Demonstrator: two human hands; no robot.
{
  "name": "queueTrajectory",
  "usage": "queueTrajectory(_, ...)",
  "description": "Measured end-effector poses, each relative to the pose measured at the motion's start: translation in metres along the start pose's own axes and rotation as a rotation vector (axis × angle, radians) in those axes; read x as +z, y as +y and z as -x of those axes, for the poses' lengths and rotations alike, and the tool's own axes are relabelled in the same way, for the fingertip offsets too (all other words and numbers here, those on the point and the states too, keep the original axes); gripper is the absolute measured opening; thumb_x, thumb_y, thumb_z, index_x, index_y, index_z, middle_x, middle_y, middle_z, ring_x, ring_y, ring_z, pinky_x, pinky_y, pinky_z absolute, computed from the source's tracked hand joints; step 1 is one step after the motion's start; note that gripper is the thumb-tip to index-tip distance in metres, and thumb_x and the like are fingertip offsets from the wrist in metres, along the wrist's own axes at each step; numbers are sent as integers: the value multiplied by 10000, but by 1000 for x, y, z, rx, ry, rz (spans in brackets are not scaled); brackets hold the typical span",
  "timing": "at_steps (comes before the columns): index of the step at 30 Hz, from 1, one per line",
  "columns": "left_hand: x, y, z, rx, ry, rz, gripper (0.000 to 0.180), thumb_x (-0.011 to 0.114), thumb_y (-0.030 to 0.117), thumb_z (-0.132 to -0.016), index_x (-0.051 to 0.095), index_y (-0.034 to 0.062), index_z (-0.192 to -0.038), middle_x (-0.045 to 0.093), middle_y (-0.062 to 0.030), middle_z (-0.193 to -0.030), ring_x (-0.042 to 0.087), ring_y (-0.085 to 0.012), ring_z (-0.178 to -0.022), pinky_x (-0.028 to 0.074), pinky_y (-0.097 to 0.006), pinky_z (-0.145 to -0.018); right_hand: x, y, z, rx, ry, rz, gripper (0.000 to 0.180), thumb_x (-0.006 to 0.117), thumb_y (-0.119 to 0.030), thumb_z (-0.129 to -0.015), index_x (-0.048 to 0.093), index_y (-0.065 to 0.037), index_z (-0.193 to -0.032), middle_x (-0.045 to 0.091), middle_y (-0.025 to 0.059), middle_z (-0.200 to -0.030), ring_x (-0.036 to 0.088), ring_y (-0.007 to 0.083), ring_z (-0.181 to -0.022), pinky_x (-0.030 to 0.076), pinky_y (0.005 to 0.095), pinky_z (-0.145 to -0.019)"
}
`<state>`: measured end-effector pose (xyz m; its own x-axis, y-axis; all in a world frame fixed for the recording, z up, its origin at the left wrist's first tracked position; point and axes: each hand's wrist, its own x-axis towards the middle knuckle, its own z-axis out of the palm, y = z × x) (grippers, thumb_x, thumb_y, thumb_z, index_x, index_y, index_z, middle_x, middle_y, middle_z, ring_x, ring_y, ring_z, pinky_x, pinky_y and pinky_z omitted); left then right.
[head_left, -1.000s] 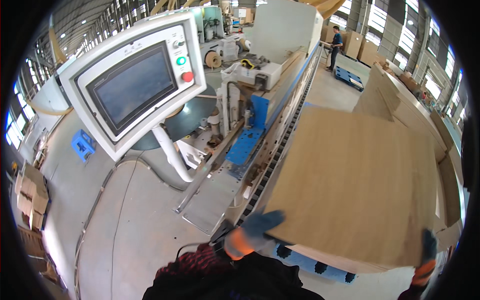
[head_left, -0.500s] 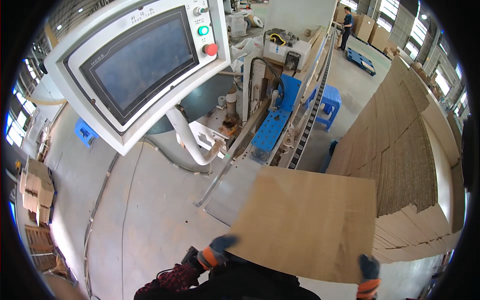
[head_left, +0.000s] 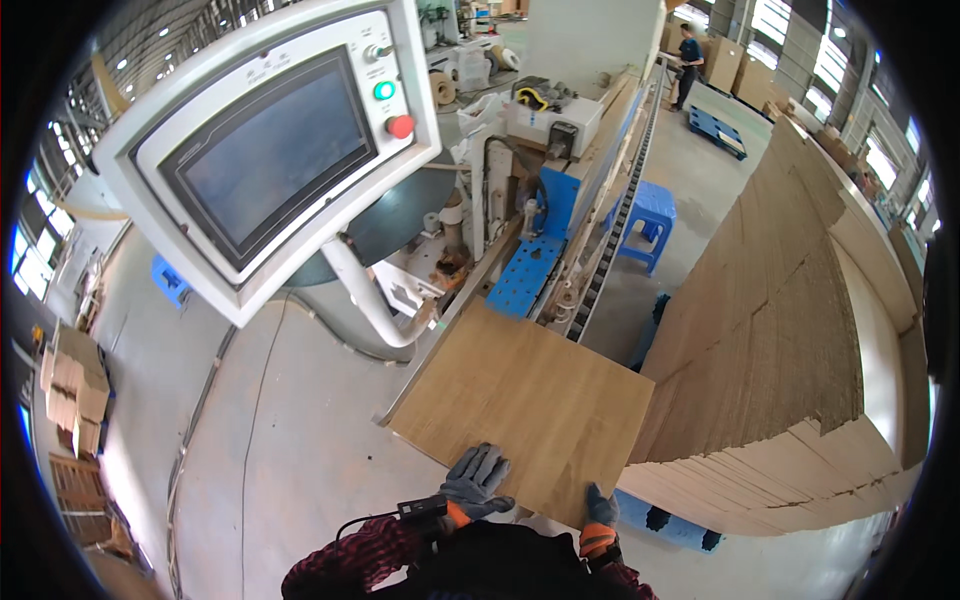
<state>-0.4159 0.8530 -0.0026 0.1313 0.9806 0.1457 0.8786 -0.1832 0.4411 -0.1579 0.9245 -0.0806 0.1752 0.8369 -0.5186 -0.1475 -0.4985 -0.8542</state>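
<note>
A flat wood-grain board (head_left: 525,400) lies on the machine's infeed table, its far end close to the blue perforated plate (head_left: 530,272). On its near edge my left hand (head_left: 476,482), in a grey glove with an orange cuff, rests flat with the fingers spread. My right hand (head_left: 601,510), gloved alike, holds the near right corner, fingers together along the edge. The underside of the board and most of the table beneath it are hidden.
A white control panel (head_left: 270,150) hangs at the upper left. Tall stacks of boards (head_left: 760,330) stand close on the right. Beyond the roller track are a blue stool (head_left: 648,225) and a blue pallet (head_left: 718,132). A person (head_left: 689,65) stands far back.
The board has moved left and forward onto the infeed table and turned. My left hand has gone from its left corner to lying flat on it; my right hand has moved left with it.
</note>
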Motion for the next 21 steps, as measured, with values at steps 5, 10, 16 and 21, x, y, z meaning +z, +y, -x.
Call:
queueTrajectory(5,17,-22,-61,44,-5,-65,664,556,479,-722,443,19,-1187,344,-204,-1262,279,-356,-1219,199,-446,-1029,6,-32,-48,-150,-15,230,308,647,-210,-775,588,-5,-996,612,48,-908,558,119,-736,456,264,-652)
queueTrajectory(10,32,-43,-136,99,58,-68,690,569,483,-708,438,9,-1193,361,-211,-1266,288,-356,-1217,185,-449,-1037,13,-57,-109,-603,-252,291,242,441,-64,-867,577,-22,-1062,603,54,-1011,554,145,-909,422,263,-831)
queueTrajectory(16,62,-55,-216,18,-16,-275,741,545,495,-726,361,6,-1252,294,-239,-1314,240,-387,-1242,144,-466,-1046,19,-83,-185,-867,-182,677,323,340,-37,-882,487,-36,-1169,542,81,-1133,521,188,-1021,391,270,-899)
queueTrajectory(21,71,-51,-261,-49,80,-318,711,489,454,-779,321,-20,-1280,288,-258,-1323,235,-407,-1246,136,-448,-1053,60,-118,-235,-649,-39,744,385,431,-190,-852,440,-38,-1206,529,91,-1148,514,206,-1032,384,289,-913)
